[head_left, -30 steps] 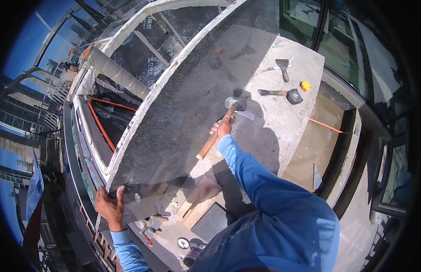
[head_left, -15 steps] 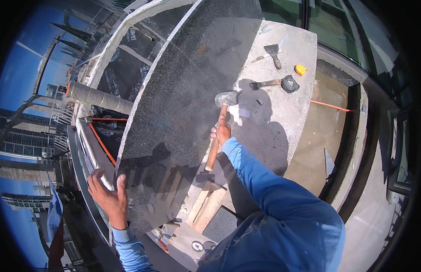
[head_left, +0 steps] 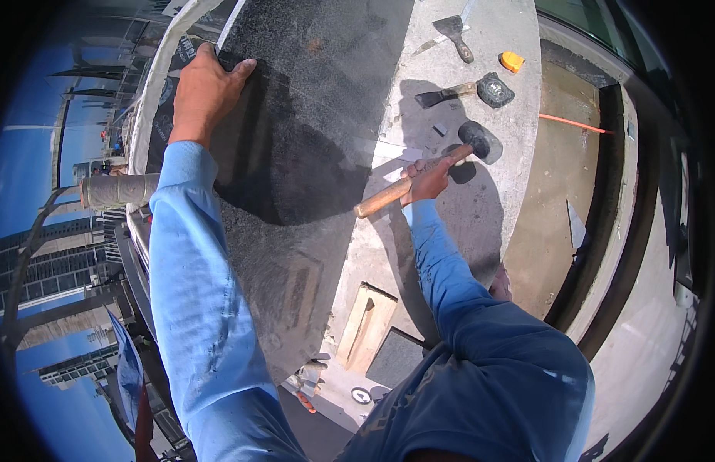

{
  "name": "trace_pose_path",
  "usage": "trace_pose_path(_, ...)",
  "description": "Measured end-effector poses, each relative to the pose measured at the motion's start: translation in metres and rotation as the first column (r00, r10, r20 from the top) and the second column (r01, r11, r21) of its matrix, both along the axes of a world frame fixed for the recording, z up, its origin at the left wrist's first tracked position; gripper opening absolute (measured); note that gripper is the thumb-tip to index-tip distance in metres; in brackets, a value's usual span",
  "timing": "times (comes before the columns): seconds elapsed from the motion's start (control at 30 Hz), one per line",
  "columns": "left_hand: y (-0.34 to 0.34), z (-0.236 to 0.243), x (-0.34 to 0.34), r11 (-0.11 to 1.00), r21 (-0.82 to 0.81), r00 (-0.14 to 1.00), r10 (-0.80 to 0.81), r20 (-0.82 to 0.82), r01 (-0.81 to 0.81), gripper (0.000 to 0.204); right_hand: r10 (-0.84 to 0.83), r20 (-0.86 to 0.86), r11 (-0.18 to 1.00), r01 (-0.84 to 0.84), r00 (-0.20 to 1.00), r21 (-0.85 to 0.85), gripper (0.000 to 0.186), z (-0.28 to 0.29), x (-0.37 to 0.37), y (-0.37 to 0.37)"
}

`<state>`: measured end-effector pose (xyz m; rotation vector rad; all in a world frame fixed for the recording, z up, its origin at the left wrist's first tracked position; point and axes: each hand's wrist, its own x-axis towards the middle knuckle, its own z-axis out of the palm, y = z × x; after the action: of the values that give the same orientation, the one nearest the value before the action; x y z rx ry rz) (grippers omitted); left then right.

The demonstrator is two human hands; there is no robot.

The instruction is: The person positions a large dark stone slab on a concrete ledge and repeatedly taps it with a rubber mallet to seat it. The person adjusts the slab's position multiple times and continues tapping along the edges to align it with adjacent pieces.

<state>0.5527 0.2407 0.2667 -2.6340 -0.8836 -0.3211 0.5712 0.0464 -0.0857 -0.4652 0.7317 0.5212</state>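
Observation:
My left hand [head_left: 209, 94] grips the far left edge of the large dark speckled stone slab [head_left: 311, 115], fingers curled at the edge and thumb lying on its face. My right hand [head_left: 428, 179] is closed on the wooden handle of a rubber mallet [head_left: 483, 142], held over the pale concrete surface [head_left: 481, 215] right of the dark slab. Beyond the mallet lie a narrow scraper [head_left: 430, 98], a black lump-like object [head_left: 495, 90], a wide scraper [head_left: 455, 35] and a yellow tape measure [head_left: 512, 61]. My shadow covers part of both surfaces.
Wood offcuts [head_left: 361, 327], a dark square tile [head_left: 394, 362] and small tools lie near my body. At right are a recessed ledge [head_left: 558, 169] with an orange pipe [head_left: 573, 122], and glazing. At left are a wrapped roll [head_left: 115, 192], railings, city buildings and small distant figures.
My left hand has moved from the slab's near lower corner far up along its edge. My right hand has carried the mallet rightward and up, off the dark slab to over the concrete.

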Motion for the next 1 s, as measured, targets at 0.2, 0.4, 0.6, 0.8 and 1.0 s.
trace_pose_path(0.2, 0.001, -0.005, 0.009, 0.996, -0.071, 0.998, -0.057, 0.005, 0.058, 0.060, 0.468, 0.030, 0.880, -0.462, 0.883, -0.110, 0.047, 0.019, -0.080, 0.076)
trace_pose_path(0.4, -0.003, -0.002, 0.001, 0.997, -0.076, 1.000, -0.023, -0.006, 0.022, 0.059, 0.424, 0.042, 0.905, -0.424, 0.905, 0.007, 0.045, -0.010, -0.023, 0.026)
trace_pose_path(0.6, -0.002, -0.003, 0.006, 0.997, -0.055, 0.999, -0.049, -0.010, 0.048, 0.059, 0.468, -0.023, 0.882, -0.469, 0.883, -0.052, 0.049, 0.004, -0.075, 0.054)
trace_pose_path(0.8, -0.001, -0.005, 0.002, 0.999, -0.047, 1.000, -0.003, -0.015, 0.003, 0.059, 0.648, 0.179, 0.758, -0.651, 0.740, -0.051, 0.046, -0.002, -0.033, 0.016)
trace_pose_path(1.0, 0.014, -0.002, 0.001, 0.989, -0.075, 0.992, -0.123, 0.033, 0.126, 0.059, 0.524, 0.069, 0.851, -0.525, 0.849, -0.008, 0.047, 0.007, -0.085, 0.040)
